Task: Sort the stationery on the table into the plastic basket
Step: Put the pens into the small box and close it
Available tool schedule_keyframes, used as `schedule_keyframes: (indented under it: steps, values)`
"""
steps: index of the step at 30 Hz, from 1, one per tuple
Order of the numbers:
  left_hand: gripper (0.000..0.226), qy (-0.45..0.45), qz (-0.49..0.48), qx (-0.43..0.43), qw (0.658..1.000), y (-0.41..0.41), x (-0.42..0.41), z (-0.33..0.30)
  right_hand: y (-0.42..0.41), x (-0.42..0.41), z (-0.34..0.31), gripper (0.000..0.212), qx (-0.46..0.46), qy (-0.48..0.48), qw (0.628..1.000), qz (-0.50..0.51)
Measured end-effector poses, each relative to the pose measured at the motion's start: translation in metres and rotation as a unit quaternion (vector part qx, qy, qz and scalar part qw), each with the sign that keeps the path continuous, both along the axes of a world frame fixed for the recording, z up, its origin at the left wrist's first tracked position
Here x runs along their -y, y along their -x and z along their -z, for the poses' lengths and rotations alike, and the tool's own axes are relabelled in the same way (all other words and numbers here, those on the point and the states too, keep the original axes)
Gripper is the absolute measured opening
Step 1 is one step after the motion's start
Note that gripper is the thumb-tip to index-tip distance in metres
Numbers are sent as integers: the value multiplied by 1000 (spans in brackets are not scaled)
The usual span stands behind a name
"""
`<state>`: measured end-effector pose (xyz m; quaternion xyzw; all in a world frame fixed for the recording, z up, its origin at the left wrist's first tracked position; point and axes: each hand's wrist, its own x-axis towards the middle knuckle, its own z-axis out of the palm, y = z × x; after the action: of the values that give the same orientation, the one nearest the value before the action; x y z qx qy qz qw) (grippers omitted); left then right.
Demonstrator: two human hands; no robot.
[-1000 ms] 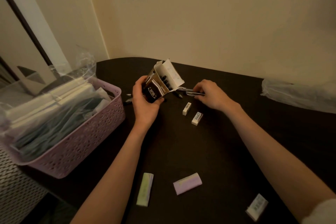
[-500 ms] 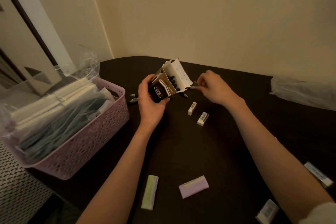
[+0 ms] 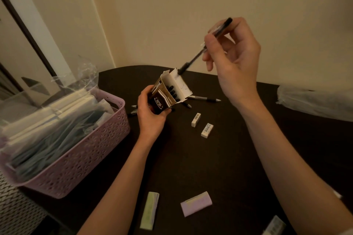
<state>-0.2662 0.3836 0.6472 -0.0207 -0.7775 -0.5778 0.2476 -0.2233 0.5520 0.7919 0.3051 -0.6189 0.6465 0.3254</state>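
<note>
Hands load a pen into its box

Right hand (image 3: 232, 57) pinches a pen (image 3: 205, 46), its long axis slanting toward seven o'clock, tip at the open flap of the pen box (image 3: 165, 96) gripped by the left hand (image 3: 150, 116); plastic basket (image 3: 82, 150) waits at nine o'clock, dark surface (image 3: 219, 158) between.

Printing is carried on the dark face of the pen box (image 3: 162, 99), an oval logo and a line of small white text, but none of it can be read. Barcode labels are borne by the two small white erasers (image 3: 196, 119) (image 3: 207, 130); no digits can be made out.
</note>
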Motion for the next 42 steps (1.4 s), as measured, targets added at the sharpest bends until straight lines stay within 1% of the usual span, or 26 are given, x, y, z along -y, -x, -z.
schedule_keyframes:
  steps: [4,8,10,12,14,17,21,23,27,29,32,36,40,41,42]
  values:
    - [80,7,15,-4,1000,-2,-3,-1,4,2,8,10,26,-36,999,8]
    - [80,12,33,-11,999,-3,-4,-1,12,9,21,10,49,-99,994,11]
    - [79,10,45,-16,999,-3,-4,0,17,13,30,9,52,-166,984,29]
    - [78,11,51,-23,998,-3,-3,2,20,15,36,10,46,-254,963,73]
    - [78,14,48,-25,998,-2,-2,3,22,15,39,15,41,-301,946,112]
    - [79,13,41,-25,999,-1,-1,4,24,13,39,18,13,-326,934,148]
    - [79,13,44,-24,999,-2,-1,3,24,10,41,17,-31,-321,928,185]
    - [79,15,44,-26,999,-3,-1,2,25,10,42,17,-52,-319,925,197]
    - [79,13,38,-25,999,-1,-1,3,30,7,46,16,-103,-349,909,205]
    - [80,11,35,-25,999,-1,0,3,31,6,46,16,-98,-370,899,211]
    - [79,17,37,-30,999,-1,0,3,31,6,47,16,-57,-424,877,220]
    - [76,37,46,-37,998,-2,-1,3,31,7,50,16,-28,-458,863,211]
    - [75,53,41,-45,997,-2,-1,5,33,6,54,22,5,-504,842,191]
    - [75,53,40,-42,997,-2,0,5,33,5,54,22,17,-504,844,180]
    - [76,48,37,-35,998,-1,0,6,33,5,54,22,27,-489,856,168]
